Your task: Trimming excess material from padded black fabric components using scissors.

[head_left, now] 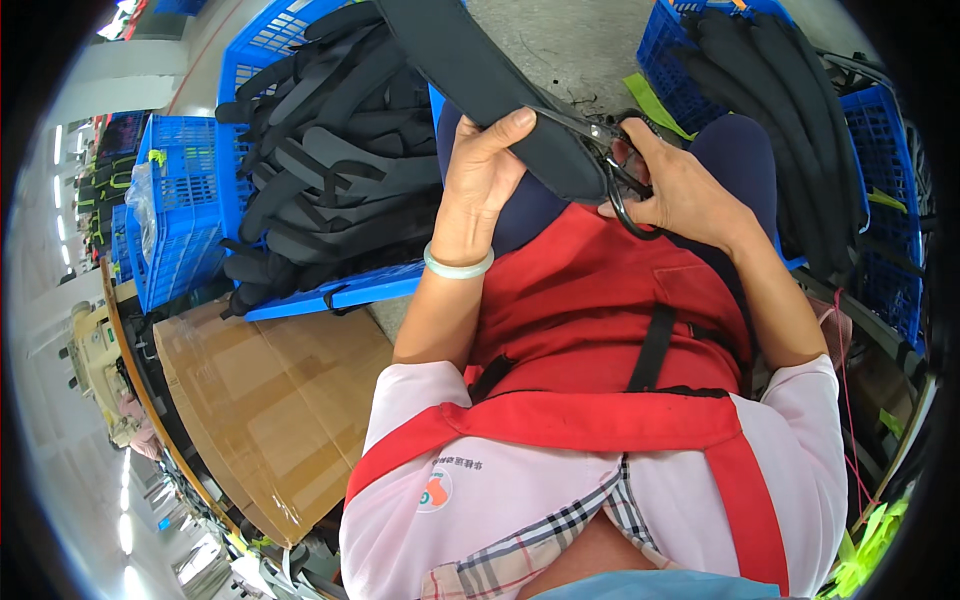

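A long black padded strap (462, 62) slants across my lap, its rounded end towards my right hand. My left hand (480, 170) pinches the strap's edge, thumb on top and the other fingers partly behind it. Closed round the black handles of a pair of scissors (597, 131) is my right hand (685, 190). The scissors' blades lie along the strap's far edge, pointing at my left thumb. From here I cannot tell whether the blades touch the material.
A blue crate (335, 301) heaped with black padded straps (345, 165) stands at my left. More long black straps (765, 90) fill a blue crate (655, 45) at my right. Flattened cardboard (270, 400) lies at left, near a sewing machine (95, 360). A yellow-green strip (658, 105) lies beyond my knees.
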A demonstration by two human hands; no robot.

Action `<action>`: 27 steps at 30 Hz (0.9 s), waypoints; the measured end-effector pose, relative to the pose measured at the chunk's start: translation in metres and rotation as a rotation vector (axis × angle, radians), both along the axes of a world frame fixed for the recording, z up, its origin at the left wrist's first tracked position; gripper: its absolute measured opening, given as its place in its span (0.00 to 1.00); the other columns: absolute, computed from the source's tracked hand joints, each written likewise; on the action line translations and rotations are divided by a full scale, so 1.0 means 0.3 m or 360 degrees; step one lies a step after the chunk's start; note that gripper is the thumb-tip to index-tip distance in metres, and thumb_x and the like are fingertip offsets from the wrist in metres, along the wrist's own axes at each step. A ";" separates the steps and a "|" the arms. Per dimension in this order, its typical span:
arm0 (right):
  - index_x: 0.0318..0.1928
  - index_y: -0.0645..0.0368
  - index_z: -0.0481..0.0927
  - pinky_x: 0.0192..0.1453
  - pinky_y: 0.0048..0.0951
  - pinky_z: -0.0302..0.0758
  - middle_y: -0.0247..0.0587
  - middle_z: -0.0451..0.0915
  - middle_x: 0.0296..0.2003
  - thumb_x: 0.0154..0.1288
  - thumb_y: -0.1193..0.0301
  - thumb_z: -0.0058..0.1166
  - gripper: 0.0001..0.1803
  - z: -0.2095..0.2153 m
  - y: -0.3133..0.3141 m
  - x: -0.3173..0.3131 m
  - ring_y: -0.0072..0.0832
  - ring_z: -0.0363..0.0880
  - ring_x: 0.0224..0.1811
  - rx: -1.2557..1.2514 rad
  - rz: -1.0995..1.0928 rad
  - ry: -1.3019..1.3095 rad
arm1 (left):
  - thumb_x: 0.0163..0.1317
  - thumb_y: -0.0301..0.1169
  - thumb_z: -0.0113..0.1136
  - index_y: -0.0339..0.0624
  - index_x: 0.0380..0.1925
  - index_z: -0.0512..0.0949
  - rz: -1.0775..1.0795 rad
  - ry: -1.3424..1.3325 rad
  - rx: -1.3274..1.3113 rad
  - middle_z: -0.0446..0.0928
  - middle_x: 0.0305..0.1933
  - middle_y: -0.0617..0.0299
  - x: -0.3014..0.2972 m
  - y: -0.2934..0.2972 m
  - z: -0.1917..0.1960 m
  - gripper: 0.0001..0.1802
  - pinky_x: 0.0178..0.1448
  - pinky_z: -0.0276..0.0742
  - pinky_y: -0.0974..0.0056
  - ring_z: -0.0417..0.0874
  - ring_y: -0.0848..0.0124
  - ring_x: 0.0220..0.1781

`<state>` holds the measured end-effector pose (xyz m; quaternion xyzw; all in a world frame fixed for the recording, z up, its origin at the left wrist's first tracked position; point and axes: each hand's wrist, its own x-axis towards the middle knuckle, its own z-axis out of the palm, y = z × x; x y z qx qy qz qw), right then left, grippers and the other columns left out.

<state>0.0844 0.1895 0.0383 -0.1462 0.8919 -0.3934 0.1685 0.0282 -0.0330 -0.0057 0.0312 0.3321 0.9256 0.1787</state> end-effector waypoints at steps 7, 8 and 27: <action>0.43 0.64 0.63 0.40 0.43 0.71 0.60 0.76 0.31 0.59 0.68 0.61 0.21 -0.066 -0.002 0.004 0.58 0.74 0.36 -0.0056 -0.0106 -0.0010 | 0.57 0.17 0.63 0.41 0.38 0.81 -0.0074 0.0021 0.0007 0.83 0.38 0.60 0.015 0.031 0.000 0.10 0.49 0.82 0.62 0.84 0.68 0.41; 0.42 0.64 0.64 0.40 0.43 0.71 0.59 0.76 0.29 0.60 0.69 0.60 0.19 -0.080 -0.008 0.005 0.58 0.74 0.35 -0.0075 -0.0146 0.0014 | 0.58 0.17 0.63 0.40 0.38 0.81 -0.0074 -0.0018 0.0031 0.83 0.38 0.60 0.017 0.029 0.002 0.10 0.49 0.82 0.62 0.84 0.68 0.41; 0.43 0.63 0.67 0.39 0.46 0.70 0.61 0.77 0.31 0.63 0.71 0.57 0.14 -0.068 -0.032 0.010 0.59 0.76 0.38 -0.0150 -0.0295 0.0027 | 0.56 0.18 0.65 0.41 0.37 0.81 -0.0045 -0.0024 -0.0007 0.82 0.40 0.61 -0.023 -0.002 0.012 0.09 0.50 0.81 0.61 0.84 0.68 0.41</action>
